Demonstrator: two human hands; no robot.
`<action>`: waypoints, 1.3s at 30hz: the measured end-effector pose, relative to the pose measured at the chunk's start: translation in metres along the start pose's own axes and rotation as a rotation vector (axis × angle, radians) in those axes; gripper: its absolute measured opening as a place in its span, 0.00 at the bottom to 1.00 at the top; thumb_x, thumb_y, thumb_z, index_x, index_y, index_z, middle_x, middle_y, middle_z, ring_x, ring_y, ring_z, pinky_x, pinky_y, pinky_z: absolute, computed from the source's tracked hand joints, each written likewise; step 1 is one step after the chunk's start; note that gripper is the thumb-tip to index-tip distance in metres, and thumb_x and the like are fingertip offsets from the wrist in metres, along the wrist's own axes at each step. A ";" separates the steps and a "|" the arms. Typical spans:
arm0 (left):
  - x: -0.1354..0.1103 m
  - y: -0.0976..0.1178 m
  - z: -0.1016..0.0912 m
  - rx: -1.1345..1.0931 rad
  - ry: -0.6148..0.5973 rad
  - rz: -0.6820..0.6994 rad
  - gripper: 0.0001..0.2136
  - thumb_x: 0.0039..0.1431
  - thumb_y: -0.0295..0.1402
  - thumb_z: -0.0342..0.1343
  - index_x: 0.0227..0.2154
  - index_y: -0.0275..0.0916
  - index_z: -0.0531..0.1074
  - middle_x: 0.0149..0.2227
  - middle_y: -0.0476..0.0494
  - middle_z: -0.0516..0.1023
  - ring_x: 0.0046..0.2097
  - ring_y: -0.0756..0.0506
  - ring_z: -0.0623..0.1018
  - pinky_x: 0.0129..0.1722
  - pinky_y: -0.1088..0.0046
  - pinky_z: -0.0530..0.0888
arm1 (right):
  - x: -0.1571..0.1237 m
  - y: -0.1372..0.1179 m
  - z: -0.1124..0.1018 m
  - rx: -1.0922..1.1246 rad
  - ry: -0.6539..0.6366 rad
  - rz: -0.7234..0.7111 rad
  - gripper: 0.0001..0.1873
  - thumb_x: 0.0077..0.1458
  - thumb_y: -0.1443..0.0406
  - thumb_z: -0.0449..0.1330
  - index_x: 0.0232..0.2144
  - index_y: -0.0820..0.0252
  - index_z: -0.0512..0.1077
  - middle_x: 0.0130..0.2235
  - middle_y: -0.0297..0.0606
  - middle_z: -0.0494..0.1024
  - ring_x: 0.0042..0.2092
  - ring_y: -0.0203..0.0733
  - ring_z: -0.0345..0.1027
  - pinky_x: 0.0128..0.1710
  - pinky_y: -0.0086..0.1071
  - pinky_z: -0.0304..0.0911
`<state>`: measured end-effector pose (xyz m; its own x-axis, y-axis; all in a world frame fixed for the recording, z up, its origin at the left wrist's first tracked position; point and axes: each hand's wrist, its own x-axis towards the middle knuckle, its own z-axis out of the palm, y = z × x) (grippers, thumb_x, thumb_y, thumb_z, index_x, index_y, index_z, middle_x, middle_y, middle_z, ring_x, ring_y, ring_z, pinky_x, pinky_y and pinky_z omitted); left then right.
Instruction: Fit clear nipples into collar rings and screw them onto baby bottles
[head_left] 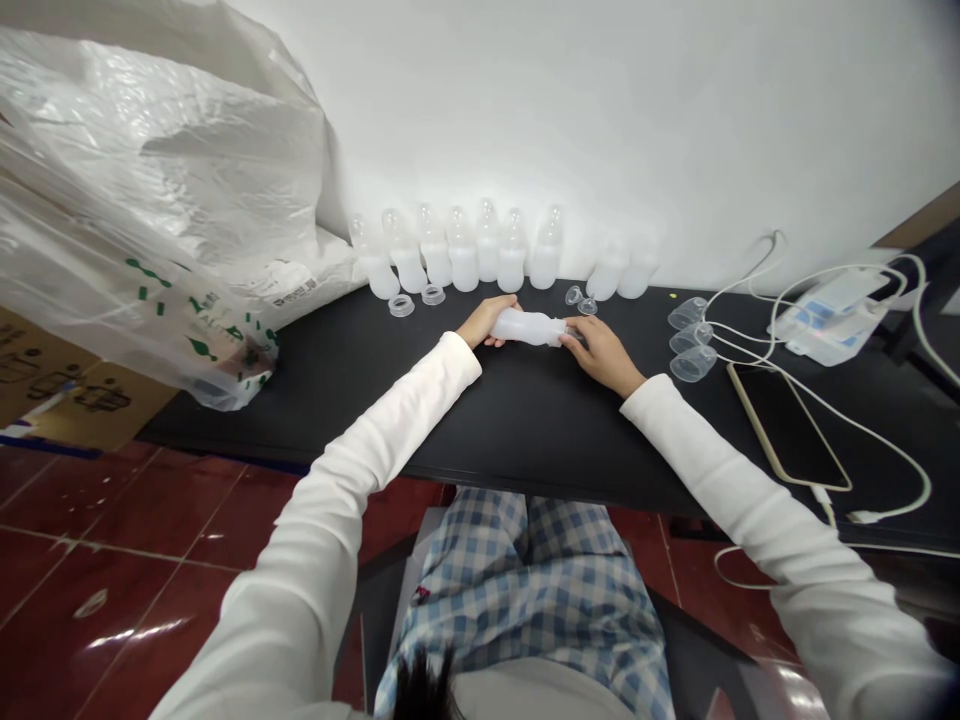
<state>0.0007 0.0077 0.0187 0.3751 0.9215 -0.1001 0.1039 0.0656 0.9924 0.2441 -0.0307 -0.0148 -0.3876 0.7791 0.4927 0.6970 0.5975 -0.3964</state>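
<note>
Holding frosted translucent plastic bottle (527, 327) level over black tabletop (517, 420). Left hand (486, 322) cupping base end, fingers curled around it; right hand (600, 355) closing over neck end, fingers wrapped on it. Bottle likely light, thin-walled, slightly soft, slippery; barrel seems safest hold. Row of upright matching bottles (463, 250) standing behind.
</note>
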 end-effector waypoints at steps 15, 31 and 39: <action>-0.001 0.006 0.002 -0.028 0.022 -0.055 0.17 0.73 0.37 0.39 0.32 0.37 0.67 0.15 0.47 0.73 0.11 0.52 0.66 0.11 0.81 0.52 | 0.002 -0.008 -0.003 0.083 0.044 -0.204 0.27 0.65 0.57 0.59 0.63 0.56 0.64 0.60 0.52 0.73 0.61 0.59 0.68 0.61 0.56 0.64; -0.002 0.005 0.000 -0.013 -0.041 -0.025 0.21 0.71 0.49 0.47 0.32 0.36 0.68 0.17 0.46 0.74 0.12 0.52 0.67 0.11 0.79 0.51 | 0.001 -0.009 0.002 0.152 0.050 0.018 0.29 0.66 0.45 0.53 0.59 0.57 0.67 0.51 0.51 0.77 0.47 0.53 0.72 0.49 0.49 0.71; -0.004 -0.010 0.007 0.133 0.081 0.198 0.15 0.62 0.45 0.62 0.39 0.38 0.71 0.31 0.48 0.78 0.23 0.52 0.76 0.17 0.80 0.61 | 0.000 -0.012 -0.002 0.184 0.114 0.145 0.31 0.66 0.40 0.48 0.52 0.55 0.70 0.45 0.46 0.79 0.35 0.44 0.68 0.41 0.41 0.69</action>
<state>0.0047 0.0009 0.0088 0.3258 0.9394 0.1066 0.1577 -0.1652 0.9736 0.2366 -0.0379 -0.0086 -0.2139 0.8389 0.5005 0.6149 0.5137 -0.5983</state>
